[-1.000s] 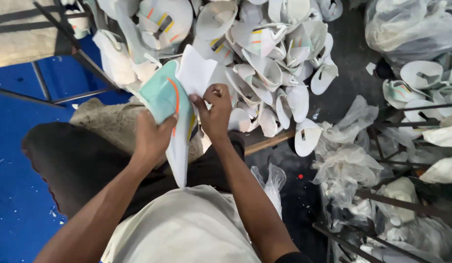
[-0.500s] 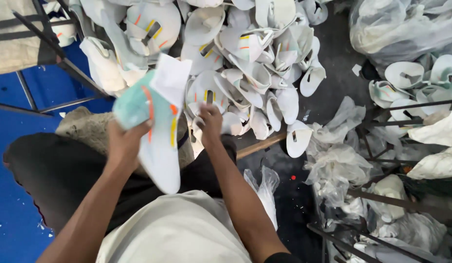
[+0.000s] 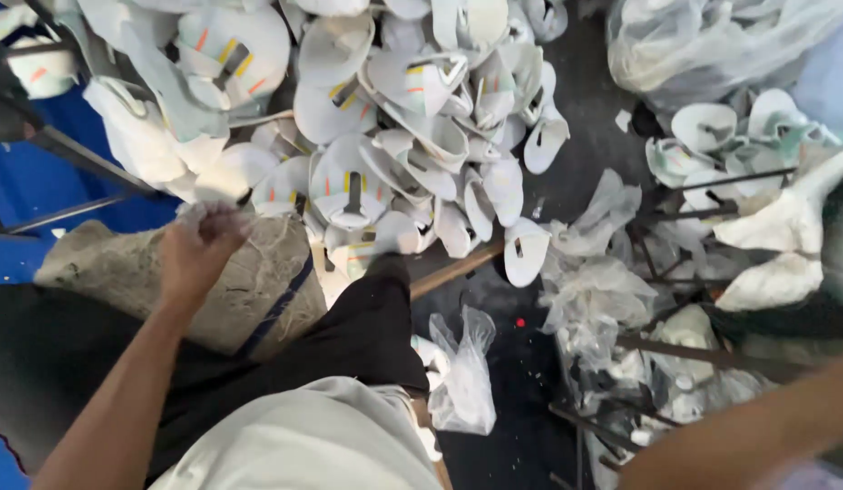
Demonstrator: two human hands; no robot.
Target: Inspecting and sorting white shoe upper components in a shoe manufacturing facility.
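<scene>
White shoe uppers, many marked with orange and yellow stripes, lie heaped across the far side of the dark floor, and the person sits over them with one black-trousered knee pointing at the pile.

Half a second ago the left hand held up a white and mint upper with an orange stripe while the right hand reached into the heap. Now that piece is gone from the left hand, and I cannot tell which one of the pile it is. The right arm has swung out to the right: only its forearm shows, crossing the lower right corner, with the hand itself outside the picture. So the piece just handled looks put aside, and both hands are between pieces.

The left hand hangs low over a coarse tan sack at the near left edge of the heap. Its fingers are curled in loosely, half closed, and seem to pinch a small scrap of thin clear film at the fingertips; motion blur keeps me from being sure. How open the right hand is cannot be told.

Crumpled clear plastic bags lie right of the heap, one more just beside the knee. More white uppers sit near the right edge, behind thin metal bars.
</scene>
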